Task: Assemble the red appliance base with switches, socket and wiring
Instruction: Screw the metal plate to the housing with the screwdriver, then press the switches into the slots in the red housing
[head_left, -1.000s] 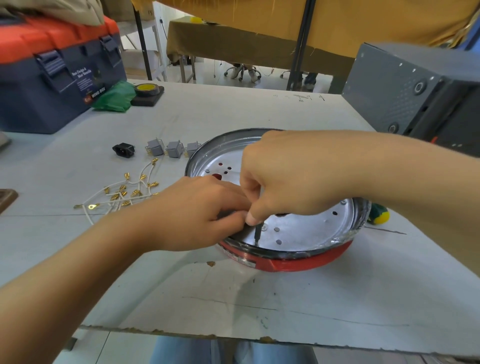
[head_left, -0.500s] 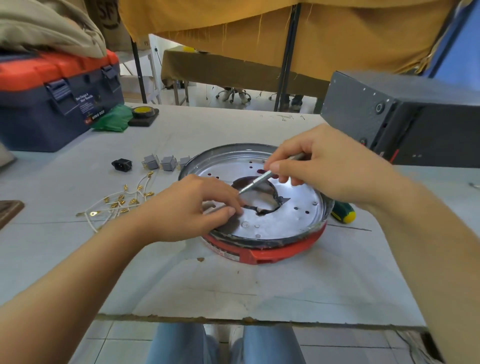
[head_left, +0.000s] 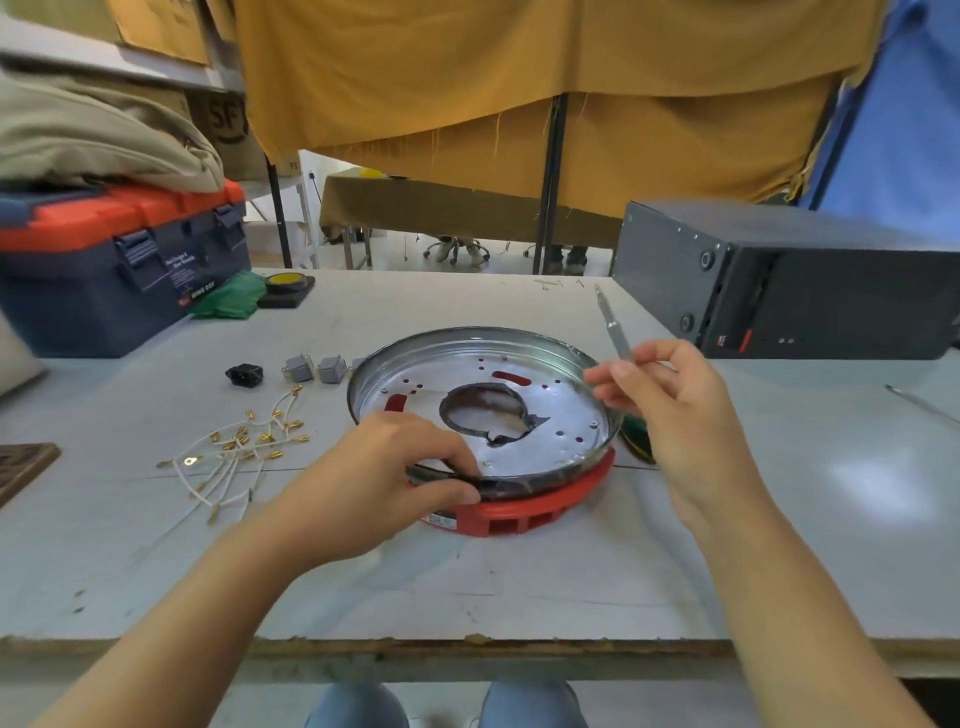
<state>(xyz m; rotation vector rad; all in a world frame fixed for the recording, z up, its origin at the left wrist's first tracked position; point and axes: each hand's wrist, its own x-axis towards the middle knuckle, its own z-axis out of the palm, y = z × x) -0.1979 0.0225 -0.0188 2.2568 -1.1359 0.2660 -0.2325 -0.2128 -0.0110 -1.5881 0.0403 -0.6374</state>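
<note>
red base (head_left: 524, 512) sits near the middle of the counter (head_left: 519, 587), with a round metal pan (head_left: 545, 415) seated on top of it; pan has a large centre hole and small punched holes, red showing through two slots. base's near side shows rectangular cut-outs and a small label.

left hand (head_left: 374, 478) grips the near-left rim of the pan, thumb outside, fingers curled over the edge onto the inner face. right hand (head_left: 670, 415) is raised over the pan's right edge, not touching it, pinching a thin metal bit (head_left: 613, 325) between thumb and fingertips; bit points up and far.

left of the pan, on the counter: black socket (head_left: 244, 374), then two grey switches (head_left: 316, 368) side by side, a third partly hidden behind the pan rim. nearer and left: loose bundle of white wires (head_left: 234, 457) with brass terminals, apart from the base.

a green-and-yellow handle (head_left: 638, 441) lies just right of the base, mostly hidden behind the right hand. thin metal rod (head_left: 922, 405) at the far-right edge of the counter.

far left: blue toolbox (head_left: 119, 265) with orange lid, beige cloth on top. beside it a green cloth (head_left: 228, 296) and a black block with a yellow disc (head_left: 288, 286). far right: dark grey box (head_left: 779, 280). yellow curtain (head_left: 519, 78) hangs behind.
</note>
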